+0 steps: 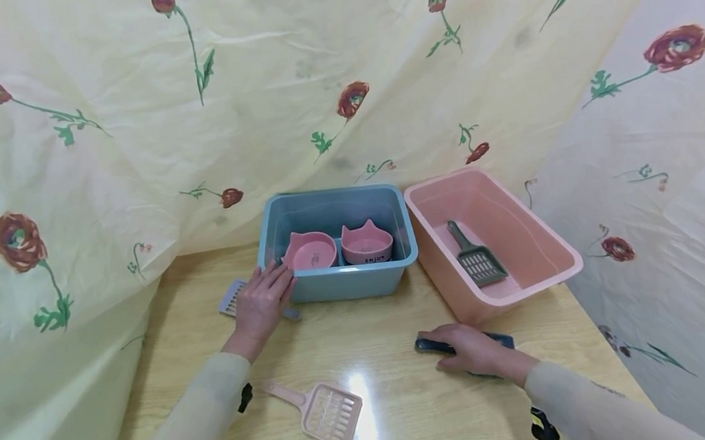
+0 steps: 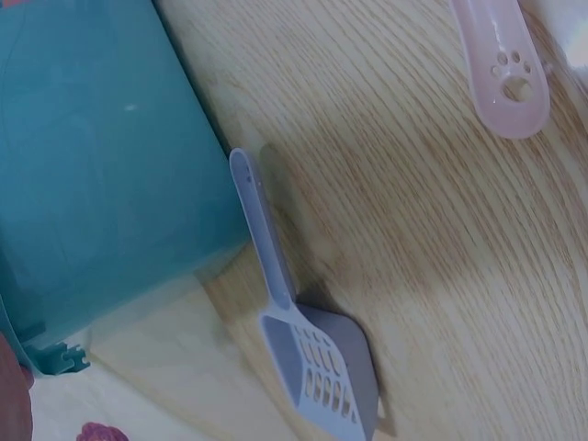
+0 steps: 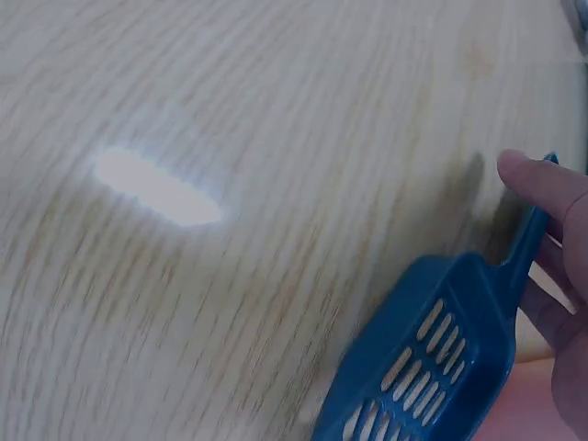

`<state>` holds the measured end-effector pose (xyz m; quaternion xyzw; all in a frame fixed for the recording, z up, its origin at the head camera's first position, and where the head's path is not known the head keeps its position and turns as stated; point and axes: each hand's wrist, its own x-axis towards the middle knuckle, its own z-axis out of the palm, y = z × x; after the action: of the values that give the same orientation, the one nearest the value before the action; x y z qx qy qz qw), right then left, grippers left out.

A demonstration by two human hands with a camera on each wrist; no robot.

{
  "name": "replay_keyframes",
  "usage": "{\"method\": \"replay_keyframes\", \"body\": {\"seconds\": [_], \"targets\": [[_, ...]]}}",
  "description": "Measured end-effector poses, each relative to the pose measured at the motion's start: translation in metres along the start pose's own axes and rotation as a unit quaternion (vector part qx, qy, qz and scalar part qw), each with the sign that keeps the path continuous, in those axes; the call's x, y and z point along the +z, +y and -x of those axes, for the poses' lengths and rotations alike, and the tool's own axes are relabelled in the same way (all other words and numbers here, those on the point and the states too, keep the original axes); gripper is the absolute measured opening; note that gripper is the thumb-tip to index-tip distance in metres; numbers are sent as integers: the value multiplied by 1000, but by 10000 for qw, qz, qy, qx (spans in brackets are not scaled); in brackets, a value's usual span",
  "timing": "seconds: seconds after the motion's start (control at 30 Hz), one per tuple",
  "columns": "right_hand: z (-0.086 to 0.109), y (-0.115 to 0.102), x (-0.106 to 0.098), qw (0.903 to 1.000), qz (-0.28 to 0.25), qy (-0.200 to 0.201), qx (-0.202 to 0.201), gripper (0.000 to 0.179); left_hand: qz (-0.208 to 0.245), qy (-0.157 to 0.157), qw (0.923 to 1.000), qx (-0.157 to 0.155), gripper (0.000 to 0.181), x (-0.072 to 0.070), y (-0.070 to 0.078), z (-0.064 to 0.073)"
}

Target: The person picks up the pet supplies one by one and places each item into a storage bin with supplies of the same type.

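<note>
My left hand (image 1: 263, 301) rests at the front left corner of the blue tub (image 1: 345, 286), its fingers reaching to the rim. A small jagged teal piece (image 2: 60, 358) shows by that corner in the left wrist view; I cannot tell what it is. Under the left hand lies a lavender litter scoop (image 2: 322, 367), its handle beside the tub. My right hand (image 1: 471, 350) holds a dark blue litter scoop (image 3: 441, 349) by its handle, thumb on one side and fingers on the other. Two pink cat-eared bowls, one left (image 1: 311, 252) and one right (image 1: 367, 245), sit inside the tub.
To the right of the blue tub stands a pink tub (image 1: 547, 239), with a dark green litter scoop (image 1: 480, 262) inside. A pale pink litter scoop (image 1: 332, 415) lies on the wooden table (image 1: 374, 342) near the front. Flowered cloth (image 1: 257, 117) hangs behind and at the sides.
</note>
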<state>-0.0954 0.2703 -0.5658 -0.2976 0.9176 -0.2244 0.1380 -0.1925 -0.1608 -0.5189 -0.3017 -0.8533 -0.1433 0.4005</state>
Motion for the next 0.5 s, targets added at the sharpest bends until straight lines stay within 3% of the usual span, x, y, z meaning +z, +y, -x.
{"method": "replay_keyframes", "body": {"seconds": [0.13, 0.3, 0.5], "targets": [[-3, -2, -3, 9969, 409, -174, -652, 51, -6, -29, 10000, -2, 29, -1, -2, -2], [-4, -5, -4, 9829, 884, -252, -1598, 39, 30, 53, 10000, 66, 30, 0, -3, -3], [1, -14, -6, 9703, 804, -538, -2217, 36, 11, 0, 10000, 94, 31, 1, -3, -1]]}}
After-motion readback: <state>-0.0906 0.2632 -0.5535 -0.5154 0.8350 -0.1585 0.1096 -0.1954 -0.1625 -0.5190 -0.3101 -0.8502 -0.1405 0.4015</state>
